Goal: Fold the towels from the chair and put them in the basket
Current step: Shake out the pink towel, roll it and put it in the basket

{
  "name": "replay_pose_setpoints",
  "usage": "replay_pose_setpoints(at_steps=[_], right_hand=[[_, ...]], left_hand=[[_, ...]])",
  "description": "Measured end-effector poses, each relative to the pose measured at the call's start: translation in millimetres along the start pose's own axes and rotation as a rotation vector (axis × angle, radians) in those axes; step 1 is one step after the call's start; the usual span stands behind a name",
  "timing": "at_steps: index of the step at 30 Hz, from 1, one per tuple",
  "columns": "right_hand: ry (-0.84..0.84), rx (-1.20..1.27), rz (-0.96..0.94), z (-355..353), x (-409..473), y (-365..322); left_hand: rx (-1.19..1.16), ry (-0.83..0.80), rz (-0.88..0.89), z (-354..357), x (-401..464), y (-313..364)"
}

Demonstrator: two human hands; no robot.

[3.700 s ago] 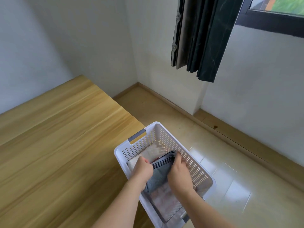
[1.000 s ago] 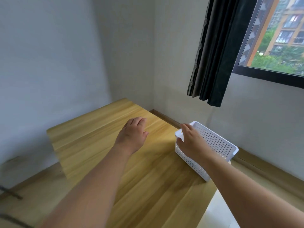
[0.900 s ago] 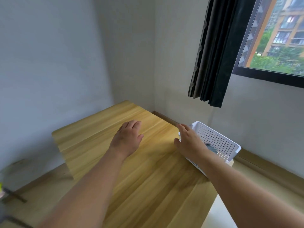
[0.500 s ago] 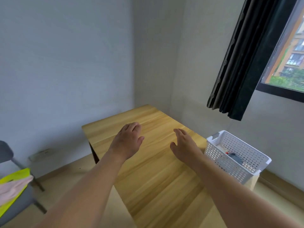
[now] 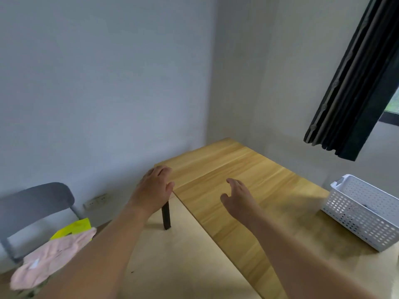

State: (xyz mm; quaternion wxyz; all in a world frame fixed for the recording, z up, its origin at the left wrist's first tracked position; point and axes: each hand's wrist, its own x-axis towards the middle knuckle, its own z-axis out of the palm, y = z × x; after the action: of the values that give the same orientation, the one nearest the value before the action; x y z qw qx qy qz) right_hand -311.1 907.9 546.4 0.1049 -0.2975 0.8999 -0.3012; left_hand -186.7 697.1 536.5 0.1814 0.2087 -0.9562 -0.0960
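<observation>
Chair (image 5: 36, 203) and towels (image 5: 51, 257) newly in view

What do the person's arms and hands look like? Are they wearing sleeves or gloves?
Both arms are bare as far as the picture shows, with no sleeves in view. The left hand and the right hand have no gloves. I see no watch, bracelet or ring on either, though the picture is a bit blurry.

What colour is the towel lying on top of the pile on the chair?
Pale pink towel, over a yellow-green one; seen in the head view, lower left.
</observation>
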Motion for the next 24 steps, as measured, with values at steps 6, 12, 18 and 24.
replay_pose_setpoints(at_steps=[6, 12, 18, 24], right_hand=[[-0.051, 0.008, -0.056, 82.2, 21.9, -101.2], [0.009, 0.052, -0.016, 158.2, 50.7, -212.9], [-0.021, 0.045, 0.038, 209.0, 67.1, -284.3], [-0.049, 0.036, 0.077, 267.1, 101.1, -321.5]], left_hand=[[0.059, -0.090, 0.051, -22.8, -4.7, -102.8], [0.017, -0.110, 0.094, -66.6, 8.4, -228.9], [-0.044, -0.094, 0.055, -92.0, 32.7, -325.9], [0.033, -0.149, 0.142, -80.5, 31.6, -399.2]])
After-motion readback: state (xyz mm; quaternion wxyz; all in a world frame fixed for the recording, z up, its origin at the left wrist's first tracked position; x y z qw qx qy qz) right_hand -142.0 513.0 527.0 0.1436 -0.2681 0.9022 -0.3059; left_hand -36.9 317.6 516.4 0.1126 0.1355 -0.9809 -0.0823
